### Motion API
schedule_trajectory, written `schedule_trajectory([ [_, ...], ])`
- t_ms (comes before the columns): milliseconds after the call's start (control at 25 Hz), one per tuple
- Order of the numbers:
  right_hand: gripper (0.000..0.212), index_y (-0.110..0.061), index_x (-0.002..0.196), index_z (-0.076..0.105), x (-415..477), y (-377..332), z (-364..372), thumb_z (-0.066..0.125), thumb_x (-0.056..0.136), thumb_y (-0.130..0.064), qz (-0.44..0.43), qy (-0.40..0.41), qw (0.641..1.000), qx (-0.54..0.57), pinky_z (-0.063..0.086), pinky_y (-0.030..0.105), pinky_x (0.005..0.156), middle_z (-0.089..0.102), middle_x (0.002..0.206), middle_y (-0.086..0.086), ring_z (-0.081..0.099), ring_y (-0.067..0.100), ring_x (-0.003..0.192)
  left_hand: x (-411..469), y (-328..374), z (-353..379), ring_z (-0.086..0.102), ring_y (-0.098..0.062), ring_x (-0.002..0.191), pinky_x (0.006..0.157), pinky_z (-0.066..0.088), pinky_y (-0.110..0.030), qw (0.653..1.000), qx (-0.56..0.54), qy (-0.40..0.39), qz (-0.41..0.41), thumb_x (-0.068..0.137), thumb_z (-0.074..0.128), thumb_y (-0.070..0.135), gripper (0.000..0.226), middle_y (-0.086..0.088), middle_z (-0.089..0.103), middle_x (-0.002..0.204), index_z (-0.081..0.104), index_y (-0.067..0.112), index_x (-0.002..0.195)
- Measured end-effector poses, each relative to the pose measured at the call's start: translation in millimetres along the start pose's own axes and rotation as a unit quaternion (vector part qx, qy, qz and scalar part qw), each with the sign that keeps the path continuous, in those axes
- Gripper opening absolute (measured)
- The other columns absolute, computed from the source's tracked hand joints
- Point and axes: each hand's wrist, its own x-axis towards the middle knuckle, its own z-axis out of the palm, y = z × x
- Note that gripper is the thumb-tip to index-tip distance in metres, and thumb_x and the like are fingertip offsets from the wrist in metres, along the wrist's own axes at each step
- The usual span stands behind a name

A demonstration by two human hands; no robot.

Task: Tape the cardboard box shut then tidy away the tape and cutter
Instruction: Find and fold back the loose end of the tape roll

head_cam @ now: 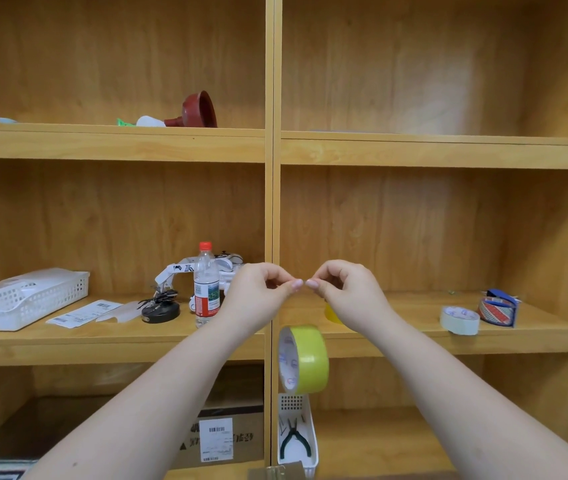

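Tape roll (305,358) dangles at shelf edge (449,345), pinched by left hand (258,293) and right hand (349,293).

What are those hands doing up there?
A person faces wooden shelves with both hands raised. The left-hand grip and right-hand grip each pinch at the fingertips, nearly touching. A yellow tape roll hangs just below them, probably from a strip too thin to see. The cardboard box sits on a lower shelf.
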Motion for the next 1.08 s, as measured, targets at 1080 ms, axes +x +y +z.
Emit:
schedule_trajectory([
  [1080, 0.019, -0.016, 0.070, 0.065, 10.5, 11.8, 25.1, 0.066, 0.085, -0.027, 0.096, -0.007, 0.995, -0.003, 0.044, 0.027, 0.060, 0.060, 0.066, -0.004, 0.049, 0.011, 0.060, -45.9, -47.1, 35.0, 0.073, -0.020, 0.095, 0.101, 0.046, -0.053, 0.904, -0.325, -0.116, -0.255, 0.084, 0.071, 0.024, 0.078, -0.004, 0.078, 0.099, 0.024, 0.028, 0.146],
])
